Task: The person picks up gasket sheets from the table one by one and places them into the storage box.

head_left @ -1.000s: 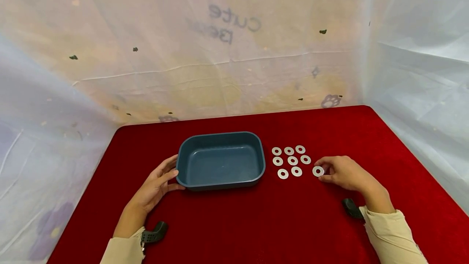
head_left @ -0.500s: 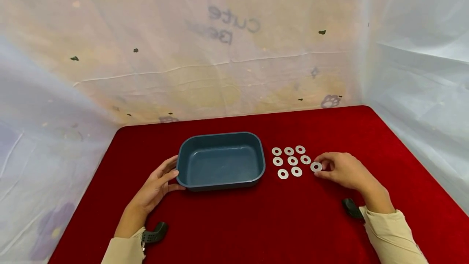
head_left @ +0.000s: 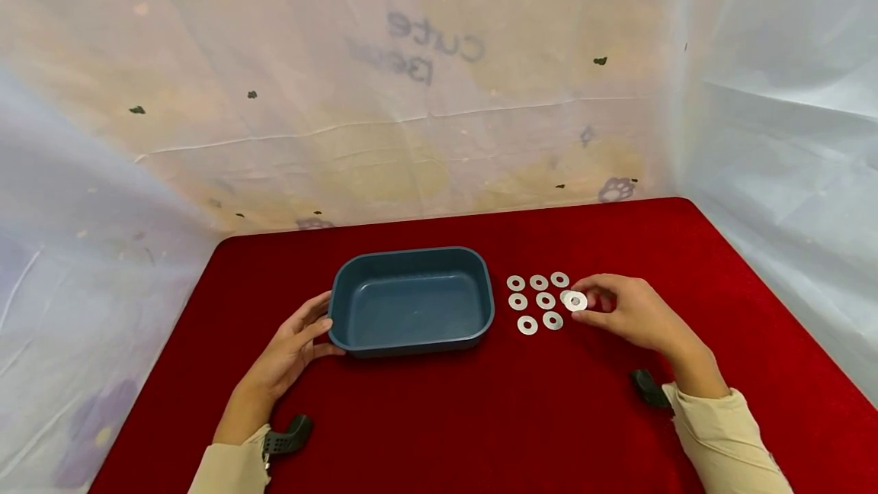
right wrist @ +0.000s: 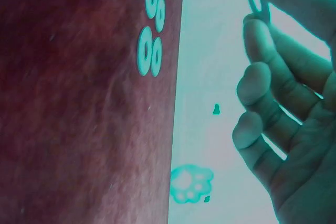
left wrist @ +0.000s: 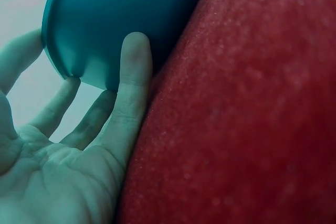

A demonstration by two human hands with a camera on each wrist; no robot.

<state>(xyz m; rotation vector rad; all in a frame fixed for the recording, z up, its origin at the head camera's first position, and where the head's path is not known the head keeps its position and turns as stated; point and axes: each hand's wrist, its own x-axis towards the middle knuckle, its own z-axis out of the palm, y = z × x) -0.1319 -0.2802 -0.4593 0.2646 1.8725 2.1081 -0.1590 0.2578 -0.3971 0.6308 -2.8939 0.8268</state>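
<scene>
Pinching held washer point(head_left: 569, 302) between thumb and fingertip, right hand point(head_left: 638, 315) hovers above red-covered desk point(head_left: 466, 418). Held washer, seen from head, partly overlaps one of eight washers point(head_left: 539, 301) lying flat in loose rows. Rows sit just right of blue tray point(head_left: 414, 312). Left hand point(head_left: 291, 345) grips tray's left end, thumb at rim, fingers against outer wall. Tray rests on desk, upright.

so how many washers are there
9: one washer pinched by the right hand; three far washers, three middle washers and two near washers on the table. The rightmost middle one is partly covered by the held one.
</scene>
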